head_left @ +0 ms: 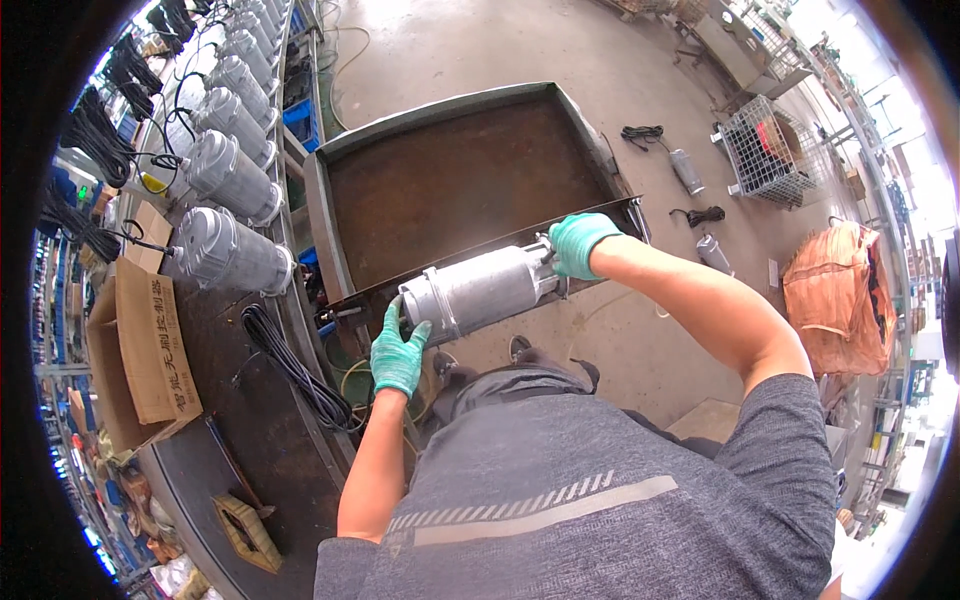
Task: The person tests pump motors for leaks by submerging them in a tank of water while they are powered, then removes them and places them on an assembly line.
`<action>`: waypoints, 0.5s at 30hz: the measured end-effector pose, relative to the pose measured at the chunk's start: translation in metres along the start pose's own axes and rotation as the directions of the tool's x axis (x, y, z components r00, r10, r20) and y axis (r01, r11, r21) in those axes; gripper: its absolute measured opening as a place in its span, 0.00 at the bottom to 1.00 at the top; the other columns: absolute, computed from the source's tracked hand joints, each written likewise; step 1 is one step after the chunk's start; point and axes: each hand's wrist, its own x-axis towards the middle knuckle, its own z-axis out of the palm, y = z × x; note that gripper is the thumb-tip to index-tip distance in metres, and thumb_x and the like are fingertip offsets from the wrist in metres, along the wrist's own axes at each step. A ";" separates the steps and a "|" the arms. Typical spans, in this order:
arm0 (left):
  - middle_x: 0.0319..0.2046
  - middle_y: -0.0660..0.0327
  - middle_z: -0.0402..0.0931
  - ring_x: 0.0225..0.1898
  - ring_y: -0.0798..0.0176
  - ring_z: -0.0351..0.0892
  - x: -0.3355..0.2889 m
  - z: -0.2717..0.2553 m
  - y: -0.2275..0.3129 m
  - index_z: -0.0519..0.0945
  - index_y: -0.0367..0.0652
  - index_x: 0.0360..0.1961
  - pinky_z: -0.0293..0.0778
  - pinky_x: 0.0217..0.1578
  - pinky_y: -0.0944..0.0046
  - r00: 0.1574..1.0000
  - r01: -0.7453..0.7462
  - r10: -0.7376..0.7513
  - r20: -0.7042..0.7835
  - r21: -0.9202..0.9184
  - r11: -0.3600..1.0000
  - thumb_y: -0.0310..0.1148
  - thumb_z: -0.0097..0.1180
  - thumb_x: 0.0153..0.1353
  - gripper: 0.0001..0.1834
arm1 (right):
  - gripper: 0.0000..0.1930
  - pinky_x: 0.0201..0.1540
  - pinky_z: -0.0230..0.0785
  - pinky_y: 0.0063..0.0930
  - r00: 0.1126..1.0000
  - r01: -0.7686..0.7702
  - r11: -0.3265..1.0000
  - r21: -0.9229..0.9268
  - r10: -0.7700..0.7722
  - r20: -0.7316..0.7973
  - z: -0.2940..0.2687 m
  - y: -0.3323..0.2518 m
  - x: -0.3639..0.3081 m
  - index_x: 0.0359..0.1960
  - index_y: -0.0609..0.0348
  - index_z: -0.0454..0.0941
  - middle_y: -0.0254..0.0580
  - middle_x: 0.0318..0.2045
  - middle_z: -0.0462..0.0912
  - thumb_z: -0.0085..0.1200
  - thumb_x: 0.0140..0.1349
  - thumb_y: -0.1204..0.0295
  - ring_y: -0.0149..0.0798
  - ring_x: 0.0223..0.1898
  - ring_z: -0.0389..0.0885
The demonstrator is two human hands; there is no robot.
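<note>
A silver-grey cylindrical pump [480, 292] lies on its side between my hands, over the near edge of a wide metal tank [322, 205]. My left hand [399, 352], in a green glove, is closed round the pump's left end, thumb on the near side. My right hand [582, 246], gloved alike, grips the fittings at the pump's right end. Its fingertips are partly hidden behind those parts. Whether the pump rests on the tank's edge or is held just clear of it, I cannot tell.
Several similar pumps [232, 250] with black cables line the bench at left. Near them are an open cardboard box [160, 340], a coiled black cable [295, 370] and a yellowish block [246, 533]. Two pumps [687, 171], a wire cage [770, 150] and an orange sack [838, 298] stand or lie at right.
</note>
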 end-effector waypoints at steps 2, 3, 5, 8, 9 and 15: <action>0.52 0.46 0.85 0.52 0.41 0.86 0.000 0.001 -0.004 0.66 0.60 0.75 0.79 0.53 0.46 1.000 -0.005 0.005 0.000 -0.014 1.000 0.45 0.71 0.62 0.42 | 0.16 0.51 0.81 0.44 0.991 0.085 0.995 -0.061 -0.091 -0.101 0.009 0.006 0.010 0.47 0.48 0.90 0.43 0.47 0.90 0.56 0.69 0.56 0.51 0.50 0.88; 0.52 0.46 0.85 0.52 0.41 0.86 0.000 0.001 -0.006 0.66 0.60 0.75 0.79 0.53 0.46 1.000 -0.003 0.003 -0.002 -0.015 1.000 0.45 0.71 0.62 0.42 | 0.12 0.50 0.81 0.45 0.963 0.165 0.978 -0.129 -0.188 -0.195 0.007 0.005 0.011 0.45 0.47 0.89 0.44 0.44 0.90 0.55 0.70 0.61 0.51 0.49 0.89; 0.52 0.47 0.85 0.52 0.41 0.86 0.001 0.002 -0.008 0.67 0.60 0.75 0.79 0.53 0.46 1.000 -0.005 0.006 0.001 -0.041 0.999 0.46 0.71 0.62 0.41 | 0.11 0.49 0.81 0.43 0.919 0.276 0.904 -0.326 -0.347 -0.186 0.005 0.009 0.005 0.49 0.47 0.86 0.44 0.42 0.90 0.53 0.70 0.67 0.50 0.48 0.89; 0.52 0.47 0.86 0.52 0.41 0.86 -0.001 0.000 -0.005 0.67 0.59 0.75 0.79 0.53 0.46 1.000 -0.008 0.008 -0.003 -0.015 1.000 0.45 0.71 0.62 0.41 | 0.13 0.51 0.81 0.41 0.943 0.272 0.930 -0.248 -0.309 -0.125 -0.005 0.006 -0.005 0.51 0.48 0.86 0.46 0.47 0.88 0.55 0.68 0.67 0.49 0.50 0.88; 0.52 0.47 0.86 0.52 0.41 0.86 -0.001 -0.001 -0.002 0.67 0.59 0.75 0.79 0.53 0.46 1.000 -0.006 0.006 -0.004 -0.015 1.000 0.45 0.71 0.62 0.41 | 0.14 0.52 0.80 0.41 0.960 0.253 0.960 -0.121 -0.265 -0.091 -0.008 0.005 -0.009 0.51 0.49 0.86 0.47 0.50 0.87 0.58 0.65 0.67 0.49 0.51 0.87; 0.52 0.47 0.86 0.52 0.43 0.86 -0.001 0.000 -0.002 0.67 0.57 0.74 0.79 0.53 0.48 1.000 -0.007 0.007 -0.001 -0.029 1.000 0.44 0.71 0.63 0.40 | 0.17 0.54 0.79 0.41 0.886 0.437 0.866 -0.244 -0.461 -0.053 0.003 0.010 0.007 0.50 0.59 0.85 0.56 0.51 0.83 0.62 0.58 0.75 0.57 0.51 0.85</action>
